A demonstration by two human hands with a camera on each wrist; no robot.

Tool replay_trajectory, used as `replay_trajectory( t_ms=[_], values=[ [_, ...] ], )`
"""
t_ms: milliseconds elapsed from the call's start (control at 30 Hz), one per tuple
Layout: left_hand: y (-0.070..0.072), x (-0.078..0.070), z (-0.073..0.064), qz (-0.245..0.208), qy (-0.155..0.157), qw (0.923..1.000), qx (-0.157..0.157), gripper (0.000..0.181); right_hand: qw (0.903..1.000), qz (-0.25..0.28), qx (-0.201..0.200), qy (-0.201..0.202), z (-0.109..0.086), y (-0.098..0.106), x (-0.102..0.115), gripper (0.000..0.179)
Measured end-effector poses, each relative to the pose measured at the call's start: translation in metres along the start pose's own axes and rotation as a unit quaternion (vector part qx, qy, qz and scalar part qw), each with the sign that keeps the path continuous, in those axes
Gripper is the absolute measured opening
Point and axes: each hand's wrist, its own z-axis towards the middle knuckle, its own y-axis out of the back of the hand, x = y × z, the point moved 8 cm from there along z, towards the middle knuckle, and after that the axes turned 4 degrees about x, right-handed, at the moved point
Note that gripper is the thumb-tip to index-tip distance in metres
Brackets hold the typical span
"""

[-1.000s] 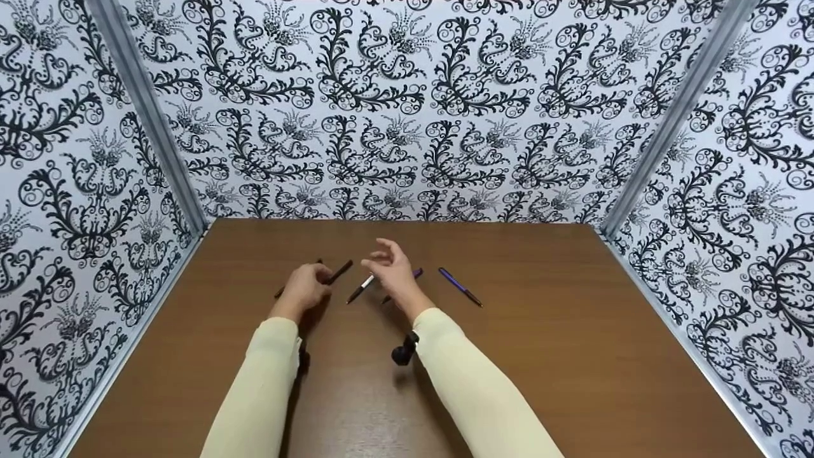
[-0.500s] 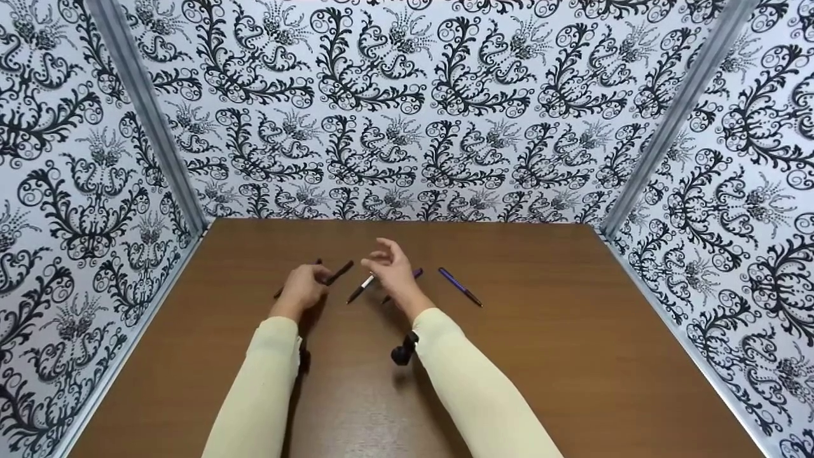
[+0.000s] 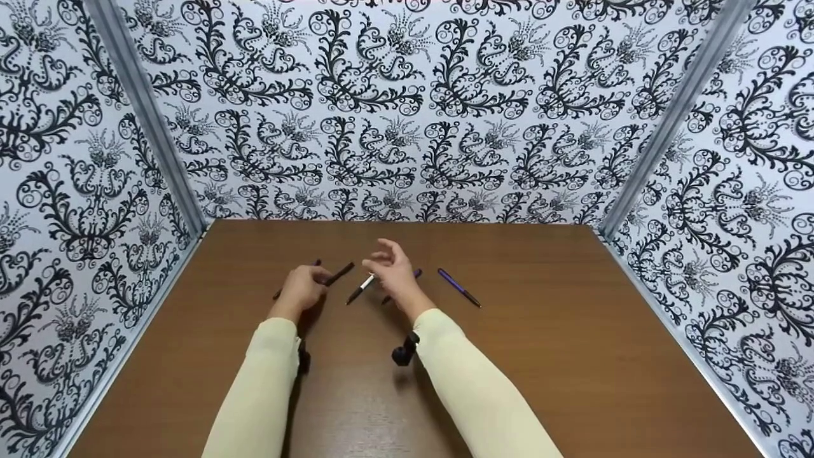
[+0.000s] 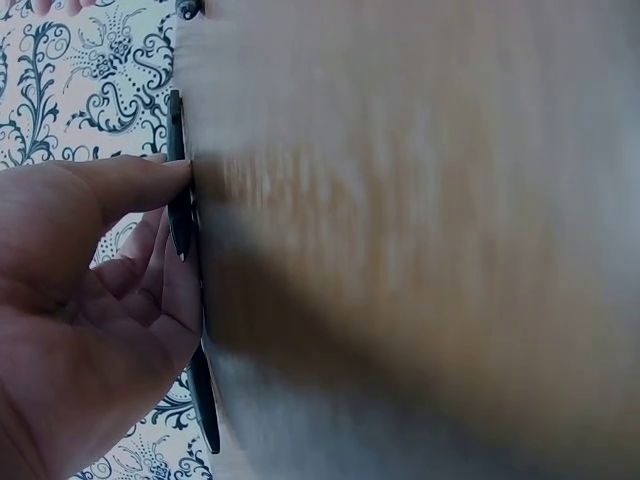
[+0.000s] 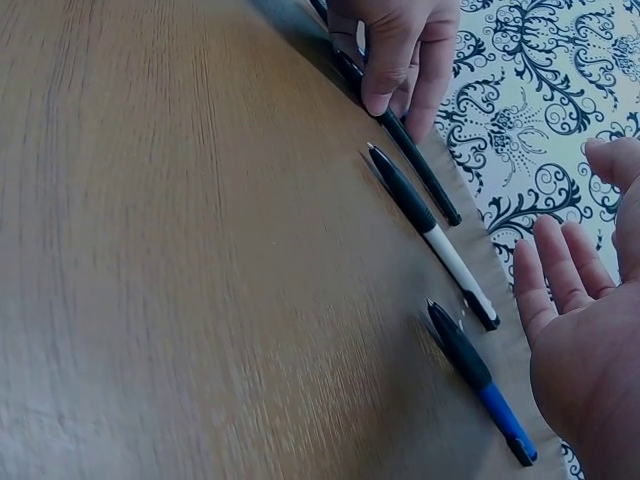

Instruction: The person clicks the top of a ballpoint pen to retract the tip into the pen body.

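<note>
My left hand (image 3: 304, 289) pinches a black pen (image 3: 340, 272) between thumb and fingers, at the left of the group. Past this hand, a dark pen with a blue end (image 3: 317, 262) is partly hidden; its other part, a dark barrel (image 4: 205, 405), shows below the fingers in the left wrist view. The right hand (image 3: 395, 275) holds nothing, its fingers loosely bent above the table. Near its fingertips lies a white pen with a black grip (image 3: 360, 289). A blue pen with a black grip (image 5: 495, 405) lies partly behind that hand in the head view.
To the right of my right hand, another blue pen (image 3: 459, 287) lies slanted on the brown wooden table (image 3: 559, 356). Patterned black-and-white walls (image 3: 407, 127) with grey corner posts (image 3: 674, 121) enclose the table at the back and both sides.
</note>
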Motion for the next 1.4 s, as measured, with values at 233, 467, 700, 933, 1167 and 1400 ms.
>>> replay_trajectory(
  t_ms=[233,467,700,933,1167,1400],
  values=[
    [0.003,-0.001,0.001,-0.025,0.002,0.9996,-0.014,0.033,1.0,-0.009,-0.004,-0.002,0.0,0.001,0.002,0.065],
    [0.008,-0.019,0.008,-0.055,-0.017,0.9978,-0.032,0.03,0.999,-0.045,0.002,-0.003,0.003,0.007,0.007,0.064],
    [0.012,-0.042,0.006,-0.092,-0.055,0.9929,-0.051,0.029,0.9973,-0.068,-0.009,0.027,0.006,0.015,0.024,0.06],
    [0.008,-0.059,0.002,-0.12,-0.094,0.9868,-0.054,0.03,0.9993,-0.027,-0.02,0.016,0.005,0.016,0.031,0.058],
    [0.003,-0.073,0.0,-0.158,-0.097,0.9817,-0.044,0.033,0.9996,0.002,-0.026,0.014,0.003,0.02,0.038,0.058],
    [-0.002,-0.086,-0.002,-0.159,-0.102,0.9813,-0.035,0.033,0.9979,0.049,-0.041,0.015,0.004,0.027,0.041,0.055]
  ],
)
